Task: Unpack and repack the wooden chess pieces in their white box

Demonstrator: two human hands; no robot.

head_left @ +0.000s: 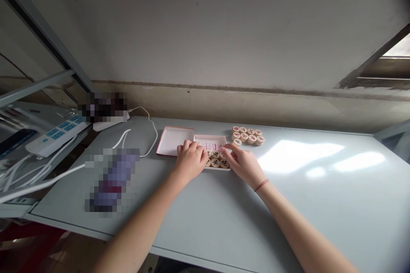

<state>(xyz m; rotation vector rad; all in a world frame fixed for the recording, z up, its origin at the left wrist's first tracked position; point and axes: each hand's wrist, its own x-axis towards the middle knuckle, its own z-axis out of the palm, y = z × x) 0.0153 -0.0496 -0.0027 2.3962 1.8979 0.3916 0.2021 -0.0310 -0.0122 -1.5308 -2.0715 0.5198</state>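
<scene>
An open shallow box (209,137) sits on the desk, its near part filled with round wooden Chinese chess pieces (215,163) marked with characters. Its far part shows a bare floor with red printing. My left hand (191,160) rests over the box's left side, fingers curled down, hiding what lies beneath them. Over the right side, my right hand (245,164) has thumb and forefinger close together at the pieces; whatever is between them is hidden. The box lid (174,136) lies inside up, against the box's left. Behind my right hand stand more Chinese chess pieces (244,137) in stacked rows.
A grey desk (288,204) runs along the wall (205,42). At left are a white power strip (56,134), white cables (60,173), a phone (17,141) and a blurred bluish object (113,181). Window light glares off the desk's right side.
</scene>
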